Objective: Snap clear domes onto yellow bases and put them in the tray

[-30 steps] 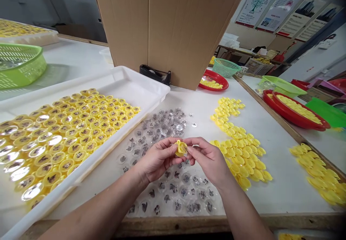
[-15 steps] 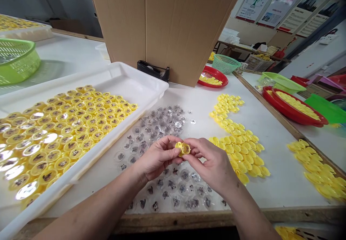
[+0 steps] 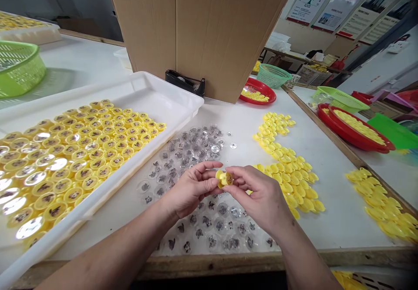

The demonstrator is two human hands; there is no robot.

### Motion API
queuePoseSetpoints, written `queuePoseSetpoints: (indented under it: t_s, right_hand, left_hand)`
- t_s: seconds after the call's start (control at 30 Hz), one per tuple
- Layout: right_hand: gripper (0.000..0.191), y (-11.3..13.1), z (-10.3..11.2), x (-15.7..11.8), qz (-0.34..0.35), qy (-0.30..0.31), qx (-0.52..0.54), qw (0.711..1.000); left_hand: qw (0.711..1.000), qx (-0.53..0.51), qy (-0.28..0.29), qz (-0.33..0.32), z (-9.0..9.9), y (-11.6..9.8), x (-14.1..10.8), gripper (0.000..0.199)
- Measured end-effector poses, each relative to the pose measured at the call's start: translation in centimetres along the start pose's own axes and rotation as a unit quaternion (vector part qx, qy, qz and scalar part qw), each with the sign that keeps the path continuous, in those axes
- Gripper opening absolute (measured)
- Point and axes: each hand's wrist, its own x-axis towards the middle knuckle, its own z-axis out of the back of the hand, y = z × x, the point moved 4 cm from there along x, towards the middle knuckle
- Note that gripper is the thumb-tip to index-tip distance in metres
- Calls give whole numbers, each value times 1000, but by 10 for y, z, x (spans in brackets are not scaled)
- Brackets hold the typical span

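Note:
Between my two hands is a small yellow piece [image 3: 224,178] with a dark picture on its right-hand face. My left hand [image 3: 196,186] pinches its left side between thumb and fingers. From the right, my right hand [image 3: 257,190] grips its other side. Below and behind them lie many clear discs [image 3: 209,222] with dark animal pictures. Yellow pieces [image 3: 294,181] are spread on the table to the right. On the left, a white tray [image 3: 176,102] holds rows of yellow round pieces [image 3: 98,163] with pictures on top.
A tall cardboard box [image 3: 202,33] stands at the back, with a black tape dispenser [image 3: 185,83] before it. Red plates [image 3: 359,129] and green baskets [image 3: 273,75] stand at the right. Another green basket [image 3: 19,70] is far left. A wooden strip [image 3: 326,131] runs along the right.
The yellow piece has turned in my fingers, so its picture now faces further right. My right hand has shifted slightly to the right.

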Motion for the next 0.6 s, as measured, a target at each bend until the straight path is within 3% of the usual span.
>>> queuePoseSetpoints:
  t_s: [0.4,0.6]
  right_hand:
    - [26,12,6,-4,29,-20,-36,999]
    - [26,22,5,-6,89,-38,-109,989]
  left_hand:
    - [1000,21,3,-20,-5,-3,-3,33]
    - [999,38,-5,-34,-8,-1,-5,33]
